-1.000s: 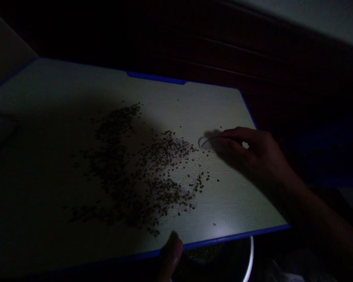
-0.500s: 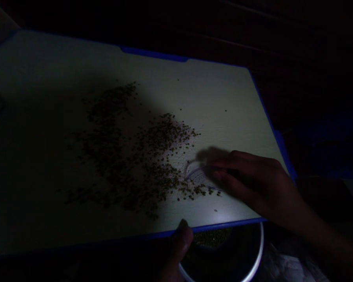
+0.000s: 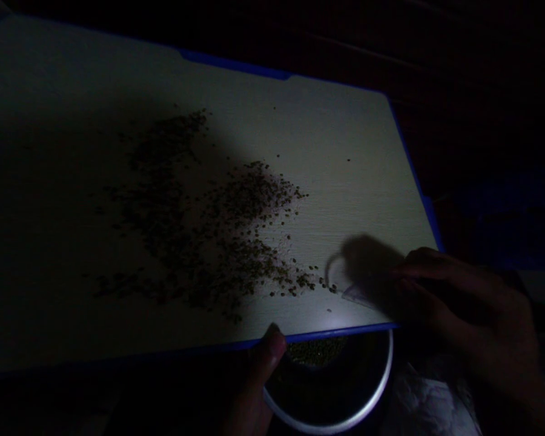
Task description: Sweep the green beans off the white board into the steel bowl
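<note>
At lower right, the right hand [image 3: 476, 309] pinches a thin clear piece [image 3: 360, 294] near the blue edge [image 3: 340, 333] of the board [image 3: 345, 194]. The left hand [image 3: 260, 370] touches that edge, grip hidden. Seeds [image 3: 254, 194] lie mid-frame, bare room at right.

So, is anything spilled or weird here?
One grain lies alone at the right of the board, odd because it's away from the scattered grains. I see no damage, but it's too dark to tell whether any spilled around the bowl.

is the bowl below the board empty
Not empty: small grains show inside the bowl; the board hides part, so fullness is unclear.
</note>
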Demonstrator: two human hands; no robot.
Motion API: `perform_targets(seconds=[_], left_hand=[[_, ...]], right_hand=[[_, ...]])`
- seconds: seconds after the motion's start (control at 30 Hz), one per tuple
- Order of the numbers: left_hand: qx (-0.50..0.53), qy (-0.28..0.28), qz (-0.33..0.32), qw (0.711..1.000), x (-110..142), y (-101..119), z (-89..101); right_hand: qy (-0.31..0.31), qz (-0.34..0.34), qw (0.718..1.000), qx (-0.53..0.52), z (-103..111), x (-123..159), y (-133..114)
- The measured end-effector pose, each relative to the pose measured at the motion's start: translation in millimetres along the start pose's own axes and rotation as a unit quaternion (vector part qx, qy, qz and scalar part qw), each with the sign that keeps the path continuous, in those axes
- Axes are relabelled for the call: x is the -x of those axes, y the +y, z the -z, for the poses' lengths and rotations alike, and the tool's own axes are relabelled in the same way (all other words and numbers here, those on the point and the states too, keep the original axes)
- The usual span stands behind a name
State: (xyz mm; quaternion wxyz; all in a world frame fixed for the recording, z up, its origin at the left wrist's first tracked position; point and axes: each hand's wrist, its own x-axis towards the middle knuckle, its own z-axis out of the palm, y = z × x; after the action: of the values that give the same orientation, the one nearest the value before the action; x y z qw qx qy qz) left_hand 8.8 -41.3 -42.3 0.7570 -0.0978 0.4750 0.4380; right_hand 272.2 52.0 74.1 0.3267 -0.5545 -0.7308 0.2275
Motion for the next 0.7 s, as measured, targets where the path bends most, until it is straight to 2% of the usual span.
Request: perform_targets(seconds=[0.2,0.37,0.53,0.63,0.7], left_hand=[[0.032,0.006,0.034,0.999,1.8,7.9,-3.1],[0.030,0.032,0.005,0.999,1.9,11.0,-6.7],[0.026,0.044,0.007,0.999,4.8,10.5,-15.8],[0.020,0.061,-0.011,0.998,3.6,9.1,-12.9],[0.014,0.042,-0.027,0.999,2.4,9.0,-9.3]], right_hand=[[-0.012,0.021,1.000,0.020,-15.0,22.1,-13.8],[0.005,0.015,0.999,0.040,-18.8,29.7,-9.2],[0.063,-0.041,0.993,0.087,-9.8,19.2,8.2],[0.071,-0.048,0.992,0.094,-7.7,5.5,15.8],[0.071,-0.040,0.992,0.101,-8.2,-3.2,17.8]])
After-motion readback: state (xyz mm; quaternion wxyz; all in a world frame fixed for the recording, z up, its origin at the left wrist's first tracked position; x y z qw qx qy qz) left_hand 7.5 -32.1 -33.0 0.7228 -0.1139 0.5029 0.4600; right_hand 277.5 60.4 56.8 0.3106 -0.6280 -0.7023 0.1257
